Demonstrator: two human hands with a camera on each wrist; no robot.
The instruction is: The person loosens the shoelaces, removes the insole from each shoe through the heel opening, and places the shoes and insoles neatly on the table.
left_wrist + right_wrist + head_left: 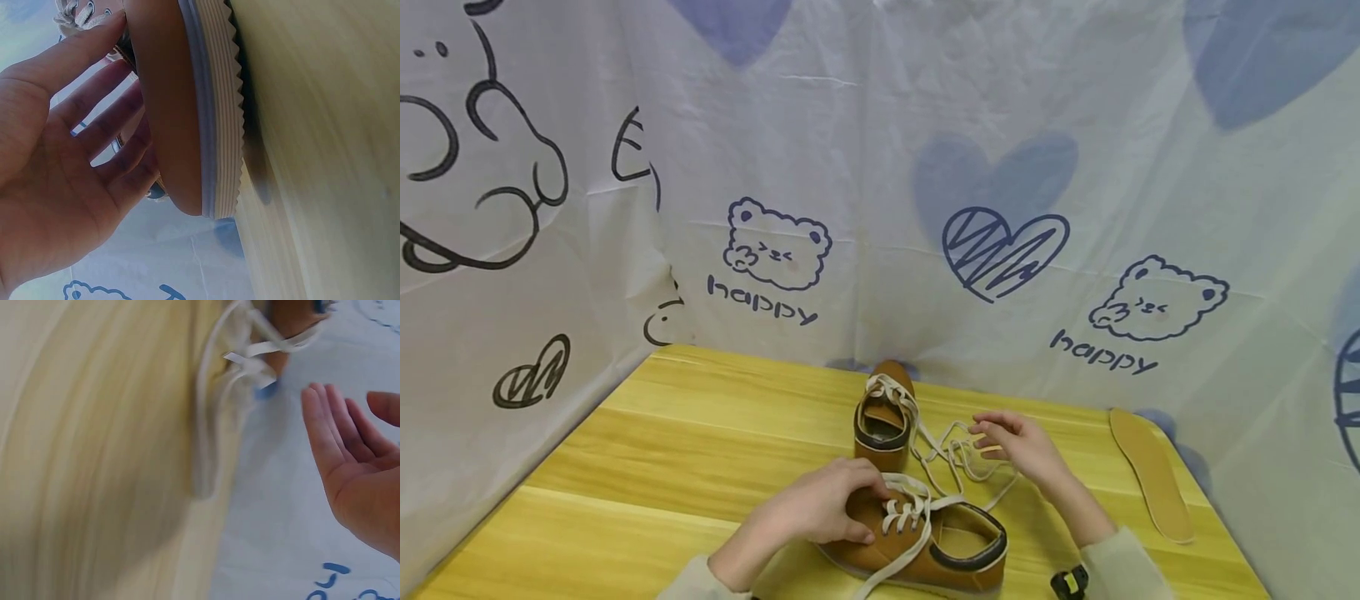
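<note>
Nearest shoe (898, 542) stands upright on the counter (662, 467), its toe between thumb and fingers of my left grip (838, 504), seemingly to steady it. My right grip (1018, 446) hovers empty, fingers relaxed, near trailing laces (265, 347). Second shoe (883, 417) beyond left grip, apparently kept aside; insole (1152, 475) well right of right grip.

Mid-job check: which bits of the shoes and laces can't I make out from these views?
Near shoe's toe: head view, partly covered by the left hand.
Near shoe's lacing end: left wrist view, cut off by the top edge.
Front lace's tip: head view, cut off by the bottom edge.
Pale strip: right wrist view, too blurred to tell what it is.
</note>
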